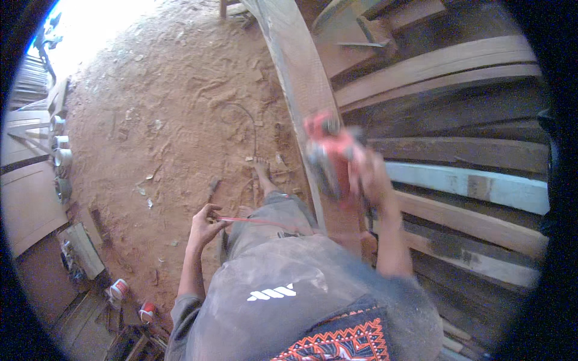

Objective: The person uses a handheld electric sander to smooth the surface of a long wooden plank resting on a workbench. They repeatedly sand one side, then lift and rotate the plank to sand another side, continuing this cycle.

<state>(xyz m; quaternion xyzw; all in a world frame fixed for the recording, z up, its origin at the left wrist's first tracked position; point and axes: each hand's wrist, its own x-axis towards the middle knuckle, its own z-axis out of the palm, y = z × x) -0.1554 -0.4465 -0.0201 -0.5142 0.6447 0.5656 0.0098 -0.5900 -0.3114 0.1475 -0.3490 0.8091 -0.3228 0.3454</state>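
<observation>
My right hand [376, 180] grips a red handheld power tool [335, 150], smeared by motion, so its exact kind is unclear. It is over a long wooden plank [304, 75] that runs away from beside my right leg. Off to the left, my left hand [208, 221] is closed, pinching a thin red cord [253, 221]. The strand stretches across my lap toward the plank; its far end is hard to make out.
Many boards [463, 147] lie side by side on the right. A dark cable [254, 129] curves over the sandy floor [174, 90] near my bare foot [262, 165]. Several cans [62, 157] and wooden panels [30, 204] line the left side.
</observation>
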